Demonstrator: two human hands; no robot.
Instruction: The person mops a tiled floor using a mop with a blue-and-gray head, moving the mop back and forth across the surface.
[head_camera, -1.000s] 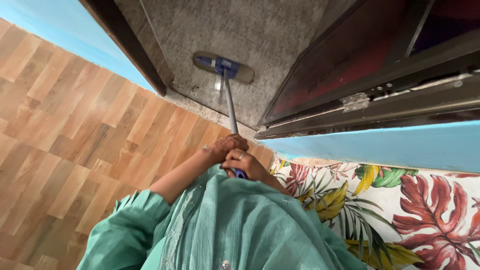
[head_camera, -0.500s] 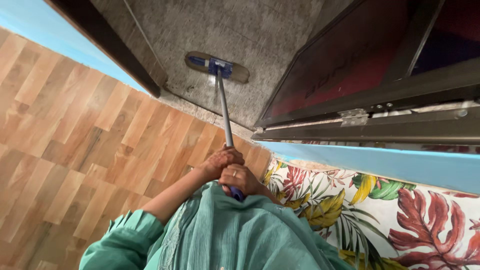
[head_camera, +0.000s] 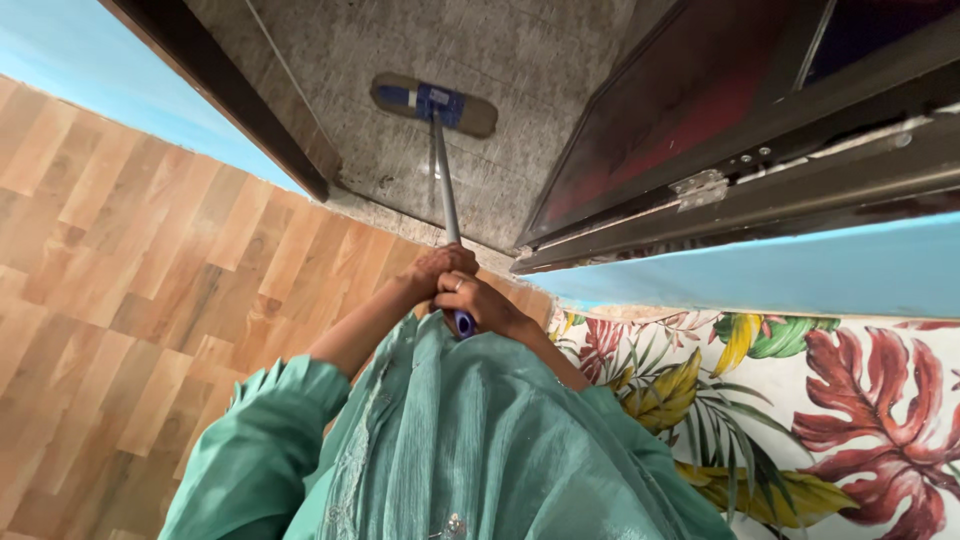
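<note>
Grey stone floor (head_camera: 500, 60) past doorway, flat mop head (head_camera: 433, 104) resting on it.
I've got left hand (head_camera: 437, 268) & right hand (head_camera: 480, 305) both clamped round mop handle (head_camera: 445, 190), close together.

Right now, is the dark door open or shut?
Open. The dark door is swung away from its frame, and the mop head lies flat on the grey speckled floor through the doorway.

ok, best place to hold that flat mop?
Probably the upper end of the mop handle, from both sides: left hand above, right hand on the blue grip. The thin pole slants toward the body, its head flat on the floor.
</note>
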